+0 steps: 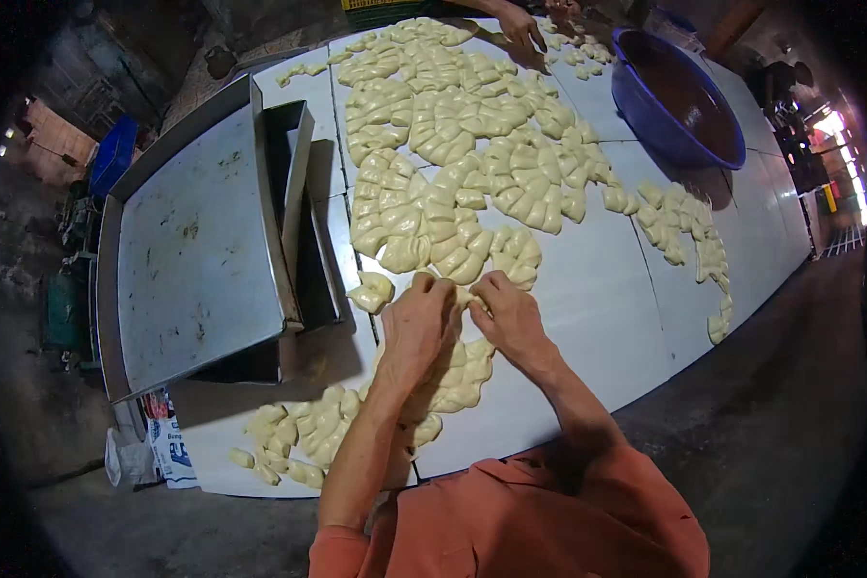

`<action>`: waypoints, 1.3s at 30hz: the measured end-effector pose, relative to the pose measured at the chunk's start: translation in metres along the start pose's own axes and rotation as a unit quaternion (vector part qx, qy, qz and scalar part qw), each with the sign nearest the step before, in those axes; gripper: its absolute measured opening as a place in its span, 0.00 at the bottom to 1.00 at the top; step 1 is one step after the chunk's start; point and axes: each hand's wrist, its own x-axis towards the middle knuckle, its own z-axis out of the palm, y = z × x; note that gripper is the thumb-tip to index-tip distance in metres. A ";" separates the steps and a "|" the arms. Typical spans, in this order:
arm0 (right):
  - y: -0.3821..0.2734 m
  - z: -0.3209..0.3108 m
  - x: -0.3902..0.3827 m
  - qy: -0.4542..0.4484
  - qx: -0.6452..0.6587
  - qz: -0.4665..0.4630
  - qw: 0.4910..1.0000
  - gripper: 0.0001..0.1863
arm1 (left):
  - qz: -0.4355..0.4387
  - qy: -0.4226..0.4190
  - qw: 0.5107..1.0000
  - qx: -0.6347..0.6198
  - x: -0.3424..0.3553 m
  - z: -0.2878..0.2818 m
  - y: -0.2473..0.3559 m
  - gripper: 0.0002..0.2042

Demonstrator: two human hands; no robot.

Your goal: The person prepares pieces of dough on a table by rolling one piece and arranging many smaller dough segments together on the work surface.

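Pale, glossy dough pieces (443, 125) lie packed together in clusters over the white table. Close to me, my left hand (418, 320) and my right hand (506, 316) come together with curled fingers. A small piece of dough (465, 297) shows between their fingertips, partly covered by them. Just left of my left hand sits a separate dough lump (371, 291). More dough (460, 378) lies beneath and between my forearms, and another group (303, 429) spreads near the front left edge, partly behind my left arm.
Large metal trays (202, 241) are stacked on the left of the table (587, 289). A purple basin (679, 101) with brown contents stands at the far right. Dough strips (679, 226) lie on the right side. Another person's hand (522, 27) reaches in at the far edge.
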 end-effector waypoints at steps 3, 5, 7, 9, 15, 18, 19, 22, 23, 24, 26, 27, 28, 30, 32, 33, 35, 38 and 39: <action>0.001 -0.006 -0.006 -0.008 0.084 -0.007 0.996 0.09 | -0.031 -0.009 0.999 0.008 0.000 -0.005 -0.003 0.11; -0.011 -0.008 -0.022 -0.005 0.114 -0.028 0.993 0.08 | -0.038 0.045 0.998 -0.015 -0.007 -0.002 -0.007 0.10; -0.015 0.005 -0.034 -0.025 0.074 -0.065 0.995 0.07 | -0.070 0.040 0.997 -0.019 -0.009 -0.004 -0.005 0.11; -0.011 0.007 -0.036 -0.025 0.087 -0.073 0.993 0.08 | -0.083 0.036 0.996 -0.020 -0.010 -0.006 -0.004 0.12; 0.038 -0.035 -0.009 0.171 0.069 0.185 0.965 0.11 | -0.028 0.065 0.997 -0.007 -0.005 -0.013 0.030 0.13; 0.062 -0.034 0.013 0.166 -0.033 0.166 0.972 0.17 | 0.003 0.023 0.999 -0.030 0.016 0.004 0.050 0.16; 0.069 -0.032 0.018 0.168 -0.081 0.131 0.974 0.19 | 0.026 0.019 0.999 -0.038 0.023 0.013 0.055 0.16; 0.066 -0.034 0.032 0.090 -0.025 0.186 0.978 0.19 | 0.043 -0.021 0.999 0.012 0.043 0.032 0.070 0.16; 0.064 -0.036 0.034 0.050 0.015 0.205 0.977 0.18 | 0.044 -0.021 0.999 0.012 0.045 0.040 0.064 0.16; 0.060 -0.041 0.033 0.025 0.134 0.246 0.960 0.16 | 0.063 0.024 0.997 0.034 0.048 0.051 0.056 0.13; 0.059 -0.046 0.023 0.028 0.260 0.288 0.921 0.15 | 0.041 0.063 0.997 -0.002 0.052 0.046 0.060 0.08; 0.058 -0.047 0.016 0.029 0.383 0.320 0.866 0.14 | 0.051 0.057 0.997 -0.008 0.052 0.045 0.056 0.08; 0.048 -0.048 0.015 0.042 0.390 0.336 0.857 0.13 | 0.068 0.062 0.995 0.025 0.050 0.042 0.050 0.09; 0.059 -0.023 0.005 0.073 0.306 0.289 0.904 0.13 | 0.095 0.064 0.992 0.055 0.051 0.039 0.046 0.11; 0.059 -0.024 0.005 0.045 0.185 0.256 0.948 0.14 | 0.056 0.017 0.996 0.066 0.050 0.038 0.037 0.16; 0.049 -0.038 0.008 0.000 0.173 0.260 0.950 0.15 | 0.064 0.020 0.996 0.064 0.047 0.037 0.035 0.16; 0.057 -0.056 0.013 -0.016 0.149 0.293 0.944 0.17 | 0.059 0.021 0.996 0.061 0.044 0.024 0.046 0.18; 0.098 -0.088 0.012 0.186 0.046 0.313 0.930 0.21 | 0.036 -0.016 0.999 0.018 0.032 0.000 0.060 0.19; 0.115 -0.101 0.015 0.217 0.005 0.319 0.923 0.23 | 0.042 -0.001 0.999 0.028 0.025 -0.004 0.059 0.19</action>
